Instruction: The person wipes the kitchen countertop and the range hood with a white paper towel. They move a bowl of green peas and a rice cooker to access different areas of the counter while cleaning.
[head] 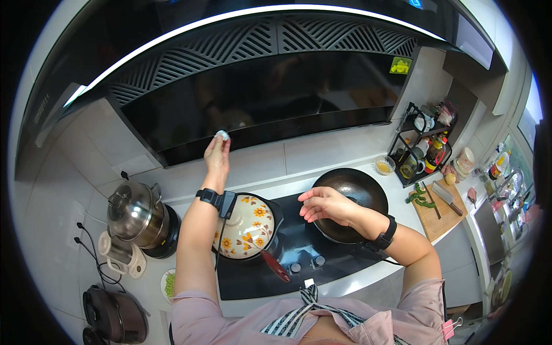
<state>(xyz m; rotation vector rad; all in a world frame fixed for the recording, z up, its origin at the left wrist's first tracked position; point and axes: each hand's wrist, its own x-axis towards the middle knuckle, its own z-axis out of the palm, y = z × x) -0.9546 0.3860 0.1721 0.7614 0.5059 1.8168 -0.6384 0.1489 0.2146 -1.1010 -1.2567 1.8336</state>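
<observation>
My left hand (217,153) is raised in front of the lower edge of the black range hood panel (267,103). Its fingers pinch a small crumpled white wad (222,135), perhaps tissue or cloth. Whether the wad touches the panel I cannot tell. My right hand (325,206) hovers over the left side of a dark wok (362,183), fingers loosely spread and holding nothing. Below my left forearm stands a pot with a flower-patterned lid (254,224) and a red-brown handle (275,266). Both vessels sit on the black glass cooktop (250,286).
A steel steamer pot (136,215) and a dark rice cooker (116,317) stand left, near a plate of chopped greens (169,283). To the right are a small glass bowl (384,164), a bottle rack (418,148), and a cutting board (431,226) with a cleaver (446,196) and green peppers (418,198).
</observation>
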